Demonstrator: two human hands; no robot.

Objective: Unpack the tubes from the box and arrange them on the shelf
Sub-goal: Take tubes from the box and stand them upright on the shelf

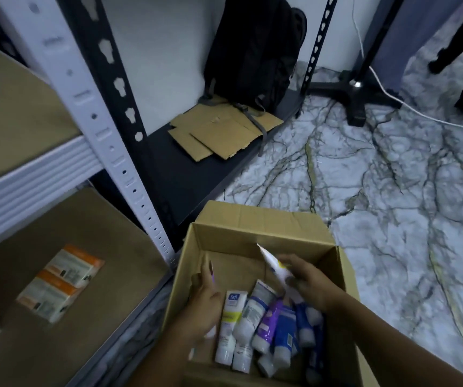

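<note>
I am observing the soft plastic tubes with white caps (264,328), white, purple and blue among them, lying packed side by side in the near half of the open brown cardboard box (264,219), which is sitting on the grey-veined marble floor (392,191). Their long axes are running roughly parallel, caps toward me and crimped ends pointing away and slightly right. The right hand (305,280) is holding a white tube with a yellow mark (273,265), fingers curled round its lower body, the crimped end tilting up and to the left, clear of the pile. The left hand (205,297) is inside the box along its left wall, gripping a thin purple-edged tube (211,270), mostly hidden behind the fingers; I am judging the grip from the curl of the fingers only. The remaining tubes are lying between and just below both hands, the white-and-green one nearest the left hand. The brown board shelf in the pale metal rack (65,263) is standing to the left of the box, so the left hand is the nearer one for placement, and the coming move would be running leftward and upward over the box wall. Two orange-and-white cartons (62,280) are already resting on that shelf. A black backpack (252,57) and flattened cardboard pieces (219,132) are occupying the dark low shelf beyond.
</note>
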